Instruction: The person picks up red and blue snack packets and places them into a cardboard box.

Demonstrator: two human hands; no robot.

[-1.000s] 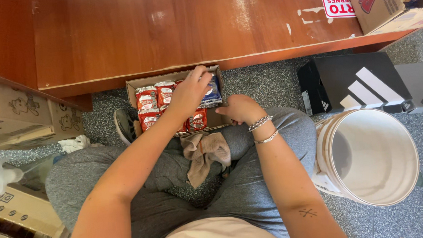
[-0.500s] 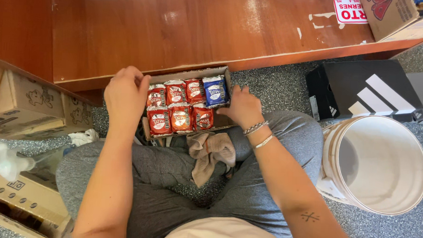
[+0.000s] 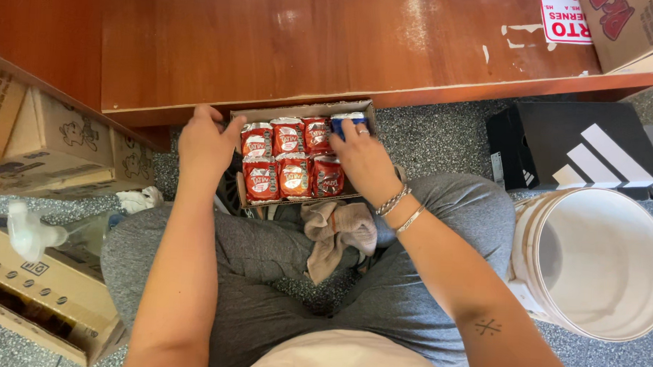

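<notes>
white bucket (image 3: 602,265) standing at right on the floor | black shoebox (image 3: 581,147) with white stripes lying behind it | cardboard tray (image 3: 304,110) of red packets (image 3: 283,159) plus one blue packet (image 3: 344,120) sitting at the knees | left hand (image 3: 203,145) now gripping the tray's left edge | right hand (image 3: 364,159), shifted onto the packets, resting released by the blue one

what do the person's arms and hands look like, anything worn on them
Both arms are bare, with no sleeves in view. The right hand has two thin silver-coloured bracelets at the wrist, one beaded and one plain. A small dark crossed-line tattoo marks the right forearm. The left hand and its wrist carry no visible jewellery or markings.
</notes>
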